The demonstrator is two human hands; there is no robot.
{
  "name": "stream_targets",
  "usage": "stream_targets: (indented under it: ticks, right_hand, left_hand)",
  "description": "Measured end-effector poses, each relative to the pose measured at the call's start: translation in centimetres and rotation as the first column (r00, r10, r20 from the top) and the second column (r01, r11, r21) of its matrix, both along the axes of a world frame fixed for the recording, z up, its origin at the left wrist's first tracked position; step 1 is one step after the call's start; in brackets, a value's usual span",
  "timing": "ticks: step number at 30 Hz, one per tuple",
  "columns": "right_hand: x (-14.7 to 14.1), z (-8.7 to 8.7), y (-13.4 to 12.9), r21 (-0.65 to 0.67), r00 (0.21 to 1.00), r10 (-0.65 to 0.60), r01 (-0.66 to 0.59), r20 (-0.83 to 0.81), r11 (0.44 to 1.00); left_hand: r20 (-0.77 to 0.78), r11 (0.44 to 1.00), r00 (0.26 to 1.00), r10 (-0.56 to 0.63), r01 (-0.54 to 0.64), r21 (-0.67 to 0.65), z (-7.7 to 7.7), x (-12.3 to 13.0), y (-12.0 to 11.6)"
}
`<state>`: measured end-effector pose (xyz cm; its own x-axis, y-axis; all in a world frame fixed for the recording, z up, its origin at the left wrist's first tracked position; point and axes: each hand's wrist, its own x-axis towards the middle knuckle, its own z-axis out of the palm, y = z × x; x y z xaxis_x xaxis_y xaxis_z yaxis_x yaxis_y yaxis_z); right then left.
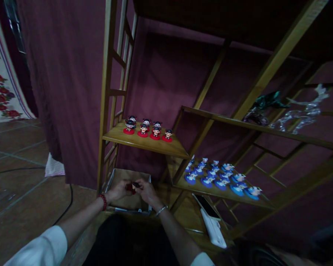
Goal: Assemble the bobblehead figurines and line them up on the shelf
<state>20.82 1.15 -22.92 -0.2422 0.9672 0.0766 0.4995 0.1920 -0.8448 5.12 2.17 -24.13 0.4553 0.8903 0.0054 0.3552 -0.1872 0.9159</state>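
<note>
My left hand [120,190] and my right hand [147,193] meet over an open cardboard box [147,177]. Between them they grip a small figurine [133,186] with a dark head and a red base, its details partly covered by my fingers. Both hands are closed on it, the left on the red part and the right near the dark head. On the wooden shelf [144,145] above, several similar black-haired figurines [143,129] stand on red round bases in two rows.
Several blue-and-white figurines [208,178] fill a lower shelf at right. A glass deer [302,112] stands higher up. A phone [206,206] and a white object [213,229] lie below. A purple curtain [69,92] hangs at left; a black cable [69,203] crosses the floor.
</note>
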Motion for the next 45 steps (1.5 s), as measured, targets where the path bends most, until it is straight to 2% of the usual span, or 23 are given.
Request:
stream_targets:
  ticks: [5,12,19,26,34,45]
  right_hand:
    - [0.9,1.5,0.2,0.025,0.997,0.014,-0.012,-0.08,1.0]
    - [1.9,4.7,-0.9,0.102,0.985,0.114,-0.101,-0.127,0.99]
    - [2.2,7.5,-2.1,0.069,0.983,0.09,-0.08,-0.157,0.994]
    - [2.3,9.8,-3.1,0.112,0.997,0.044,-0.036,-0.07,0.993]
    - [2.0,14.3,-5.9,0.178,0.997,0.059,-0.066,0.045,0.982]
    - [2.2,16.3,-6.8,0.128,0.985,0.149,-0.137,-0.086,0.982]
  left_hand:
    - [0.175,0.995,0.984,-0.016,0.033,-0.095,3.3,-0.1,-0.8]
    - [0.318,0.98,0.948,-0.023,0.084,-0.179,6.4,0.3,-2.0]
    - [0.331,0.984,0.944,0.004,0.055,-0.169,8.2,0.3,-2.8]
    - [0.375,0.977,0.926,0.043,0.04,-0.211,10.5,0.3,-4.1]
    - [0.385,0.988,0.923,0.029,0.033,-0.153,13.3,0.0,-5.2]
    - [0.345,0.997,0.938,-0.029,0.05,-0.053,16.4,-0.5,-6.1]
